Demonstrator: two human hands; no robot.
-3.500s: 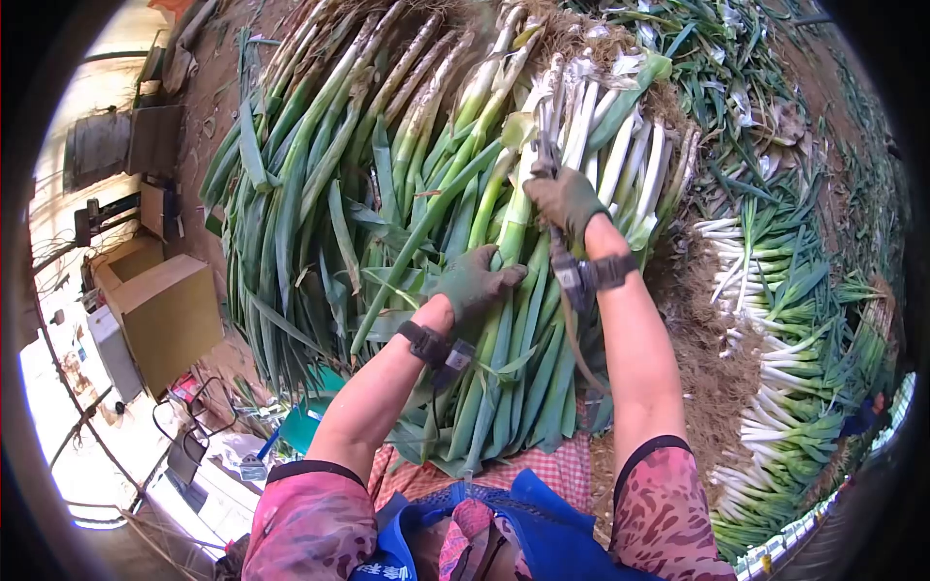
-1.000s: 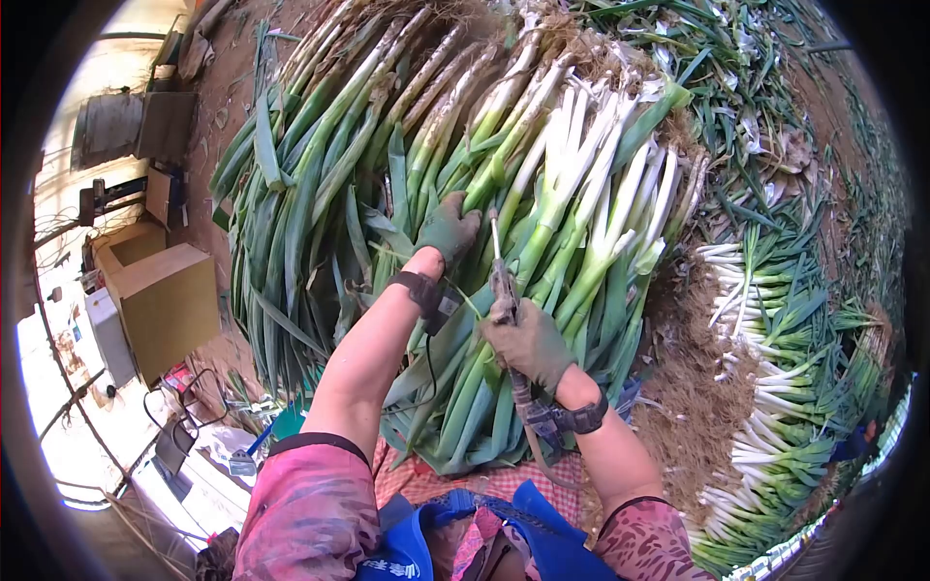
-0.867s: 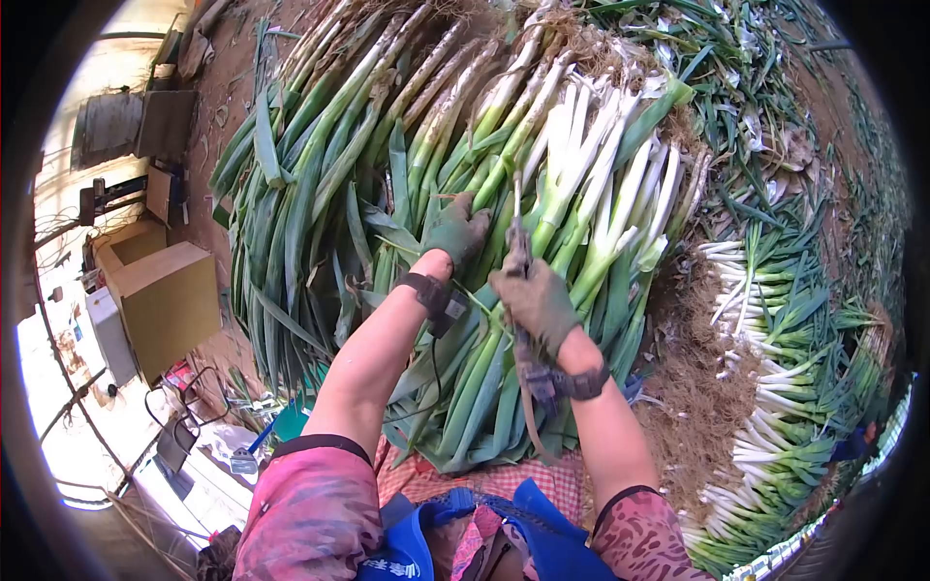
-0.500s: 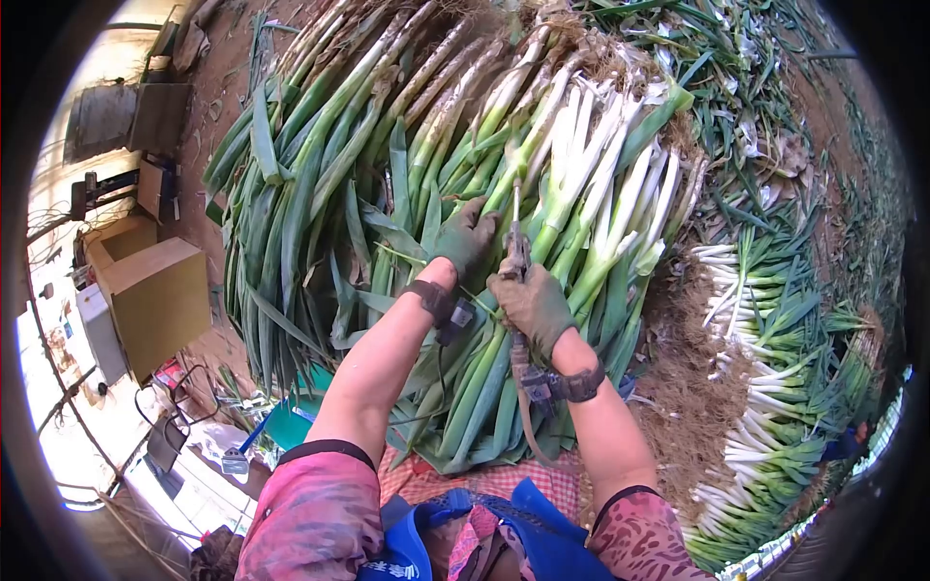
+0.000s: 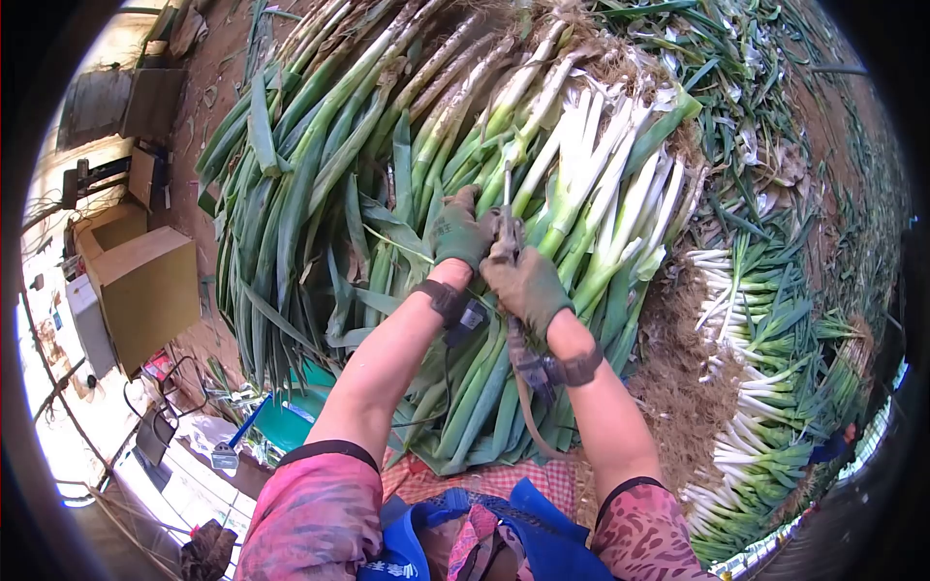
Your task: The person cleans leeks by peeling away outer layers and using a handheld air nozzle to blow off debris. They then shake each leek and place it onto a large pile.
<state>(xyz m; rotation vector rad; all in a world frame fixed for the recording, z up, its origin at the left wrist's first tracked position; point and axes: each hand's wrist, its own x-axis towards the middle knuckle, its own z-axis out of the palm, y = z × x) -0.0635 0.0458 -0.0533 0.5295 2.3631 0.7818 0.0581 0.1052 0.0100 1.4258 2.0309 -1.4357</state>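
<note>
A broad heap of long leeks (image 5: 300, 203) lies before me, roots away from me and green leaves toward me. My right hand (image 5: 531, 292), gloved, is closed around an air blow gun (image 5: 506, 232) with a thin nozzle pointing away over the stalks. Its hose (image 5: 523, 412) hangs down past my right wrist. Close beside it, my gloved left hand (image 5: 459, 234) is closed over a leek stalk, its fingers partly hidden. To the right of the hands lie leeks with clean white stems (image 5: 586, 145); the ones to the left still carry brownish outer skins.
Several smaller leeks with white stems (image 5: 751, 416) lie in a row at the right, beside a mat of loose roots (image 5: 678, 407). Stripped leaves (image 5: 746, 116) litter the far right ground. A cardboard box (image 5: 145, 290) and a green dustpan (image 5: 291, 416) are at left.
My left hand has moved slightly away from me and nearer the air blow gun. My right hand and the gun have shifted a little left and away from me.
</note>
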